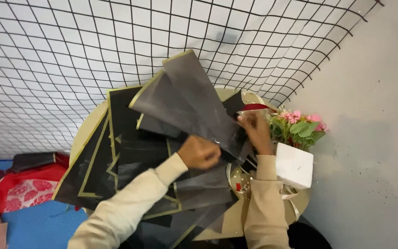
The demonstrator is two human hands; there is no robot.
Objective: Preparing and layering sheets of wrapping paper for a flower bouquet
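Observation:
Several black wrapping sheets with gold borders (130,152) lie spread over a round gold table (86,133). My left hand (200,152) is closed on the lower part of a translucent black sheet (190,99) that stands raised above the pile. My right hand (254,131) pinches the same sheet's right edge, close to a dark red ribbon (254,107). Both arms wear cream sleeves.
A white box holding pink flowers and green leaves (295,152) stands at the table's right edge. A black wire grid (70,55) covers the white wall behind. Red patterned cloth (24,186) and blue fabric (42,226) lie at the lower left. A grey wall is on the right.

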